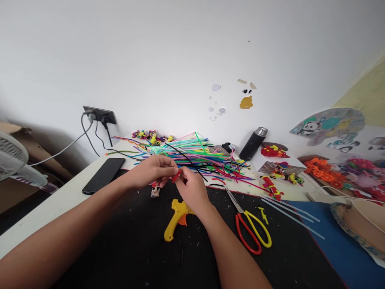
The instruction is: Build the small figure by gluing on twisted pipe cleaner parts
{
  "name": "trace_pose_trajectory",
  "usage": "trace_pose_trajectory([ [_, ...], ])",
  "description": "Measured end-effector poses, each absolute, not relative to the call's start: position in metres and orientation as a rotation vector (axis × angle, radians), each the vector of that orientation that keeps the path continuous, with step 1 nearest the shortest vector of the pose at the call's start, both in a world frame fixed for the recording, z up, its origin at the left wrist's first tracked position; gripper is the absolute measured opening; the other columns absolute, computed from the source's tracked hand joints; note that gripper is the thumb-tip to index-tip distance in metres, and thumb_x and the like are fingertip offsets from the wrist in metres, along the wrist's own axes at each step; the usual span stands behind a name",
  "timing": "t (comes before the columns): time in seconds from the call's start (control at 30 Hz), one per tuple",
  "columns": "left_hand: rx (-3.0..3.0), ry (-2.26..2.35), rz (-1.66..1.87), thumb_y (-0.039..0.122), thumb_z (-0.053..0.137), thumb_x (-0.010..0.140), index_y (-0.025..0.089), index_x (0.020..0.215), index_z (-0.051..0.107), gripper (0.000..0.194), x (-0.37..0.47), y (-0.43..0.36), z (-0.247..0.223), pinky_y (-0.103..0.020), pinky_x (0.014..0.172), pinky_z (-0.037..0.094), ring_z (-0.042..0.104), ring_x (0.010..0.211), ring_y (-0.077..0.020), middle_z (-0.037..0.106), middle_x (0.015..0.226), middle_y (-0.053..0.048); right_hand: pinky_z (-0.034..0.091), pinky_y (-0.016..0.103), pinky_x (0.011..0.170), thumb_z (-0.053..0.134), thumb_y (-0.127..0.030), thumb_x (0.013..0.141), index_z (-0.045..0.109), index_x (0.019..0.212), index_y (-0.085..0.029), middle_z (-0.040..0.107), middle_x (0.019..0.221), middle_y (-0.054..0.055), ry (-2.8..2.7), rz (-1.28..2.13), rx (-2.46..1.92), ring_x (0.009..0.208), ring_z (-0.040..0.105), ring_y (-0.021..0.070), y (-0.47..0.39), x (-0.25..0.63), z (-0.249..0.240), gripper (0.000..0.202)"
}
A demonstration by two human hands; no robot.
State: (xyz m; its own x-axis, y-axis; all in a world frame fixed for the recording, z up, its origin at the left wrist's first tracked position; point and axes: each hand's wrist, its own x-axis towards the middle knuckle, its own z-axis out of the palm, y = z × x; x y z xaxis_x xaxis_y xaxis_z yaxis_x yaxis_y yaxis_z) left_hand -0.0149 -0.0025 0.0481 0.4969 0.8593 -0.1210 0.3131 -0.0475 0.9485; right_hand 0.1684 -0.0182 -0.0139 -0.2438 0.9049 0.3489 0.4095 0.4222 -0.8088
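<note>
Above the black mat [129,245], my left hand [156,170] and my right hand [192,188] meet with fingers pinched together. Between their fingertips is a small red piece [176,176], which looks like bent pipe cleaner; the fingers cover part of it. Just below my left hand stands a small figure's head [155,191] with a painted face and a red top. A yellow glue gun [172,224] lies under my right hand, its front end hidden by the wrist. To the right, scissors [240,210] with one red and one yellow handle lie with blades pointing away.
Behind my hands spreads a pile of coloured pipe cleaners [189,150]. A phone [104,175] lies left, a black thermos [254,143] leans at the back right. Finished pipe-cleaner figures [272,188], clear glue sticks [293,216] and a round basket [357,233] are rightward; a fan [13,156] stands far left.
</note>
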Motion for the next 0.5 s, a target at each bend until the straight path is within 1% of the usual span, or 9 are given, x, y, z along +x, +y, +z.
trace_pose_trajectory([
  [0.07, 1.643, 1.019, 0.555, 0.053, 0.071, 0.085, 0.018, 0.083, 0.066, 0.035, -0.0147, -0.0034, 0.0476, -0.022, 0.042, 0.035, 0.049, 0.040, -0.0113, 0.061, 0.051, 0.002, 0.032, 0.027, 0.057, 0.061, -0.031, 0.096, 0.068, 0.091, -0.023, 0.059, 0.065, -0.003, -1.791, 0.800, -1.115, 0.059, 0.051, 0.0158, -0.0168, 0.1683, -0.0163, 0.012],
  [0.1, 1.660, 1.024, 0.551, 0.053, 0.071, 0.085, 0.019, 0.083, 0.066, 0.035, -0.0147, -0.0034, 0.0472, -0.022, 0.042, 0.036, 0.050, 0.041, -0.0116, 0.062, 0.051, 0.002, 0.033, 0.027, 0.056, 0.062, -0.033, 0.095, 0.069, 0.092, -0.023, 0.058, 0.064, -0.003, -1.754, 0.838, -1.110, 0.059, 0.051, 0.0158, -0.0159, 0.1686, -0.0172, 0.012],
  [0.2, 1.687, 1.092, 0.639, 0.053, 0.071, 0.086, 0.020, 0.080, 0.062, 0.035, -0.0167, -0.0015, 0.0456, -0.022, 0.045, 0.035, 0.049, 0.042, -0.0110, 0.061, 0.050, 0.003, 0.033, 0.026, 0.051, 0.063, -0.044, 0.096, 0.068, 0.090, -0.023, 0.055, 0.059, -0.005, -1.625, 0.984, -1.089, 0.052, 0.047, 0.0143, -0.0130, 0.1698, -0.0178, 0.022],
  [0.27, 1.700, 1.145, 0.710, 0.053, 0.069, 0.088, 0.020, 0.079, 0.059, 0.035, -0.0189, 0.0005, 0.0448, -0.021, 0.047, 0.035, 0.048, 0.042, -0.0107, 0.060, 0.050, 0.004, 0.032, 0.025, 0.047, 0.064, -0.048, 0.096, 0.067, 0.092, -0.022, 0.054, 0.058, -0.006, -1.538, 1.110, -1.050, 0.046, 0.043, 0.0127, -0.0118, 0.1706, -0.0170, 0.026],
  [0.37, 1.756, 1.198, 0.721, 0.053, 0.067, 0.089, 0.020, 0.079, 0.060, 0.034, -0.0208, 0.0017, 0.0451, -0.021, 0.048, 0.036, 0.049, 0.043, -0.0110, 0.060, 0.050, 0.005, 0.031, 0.024, 0.042, 0.065, -0.048, 0.095, 0.067, 0.097, -0.021, 0.054, 0.058, -0.006, -1.458, 1.226, -0.993, 0.043, 0.041, 0.0114, -0.0118, 0.1708, -0.0156, 0.026],
  [0.5, 1.800, 1.228, 0.667, 0.054, 0.068, 0.086, 0.020, 0.078, 0.061, 0.035, -0.0194, 0.0008, 0.0472, -0.022, 0.048, 0.037, 0.051, 0.045, -0.0121, 0.061, 0.051, 0.004, 0.032, 0.024, 0.044, 0.066, -0.046, 0.094, 0.068, 0.100, -0.022, 0.054, 0.059, -0.006, -1.482, 1.200, -0.981, 0.045, 0.043, 0.0116, -0.0134, 0.1703, -0.0147, 0.025],
])
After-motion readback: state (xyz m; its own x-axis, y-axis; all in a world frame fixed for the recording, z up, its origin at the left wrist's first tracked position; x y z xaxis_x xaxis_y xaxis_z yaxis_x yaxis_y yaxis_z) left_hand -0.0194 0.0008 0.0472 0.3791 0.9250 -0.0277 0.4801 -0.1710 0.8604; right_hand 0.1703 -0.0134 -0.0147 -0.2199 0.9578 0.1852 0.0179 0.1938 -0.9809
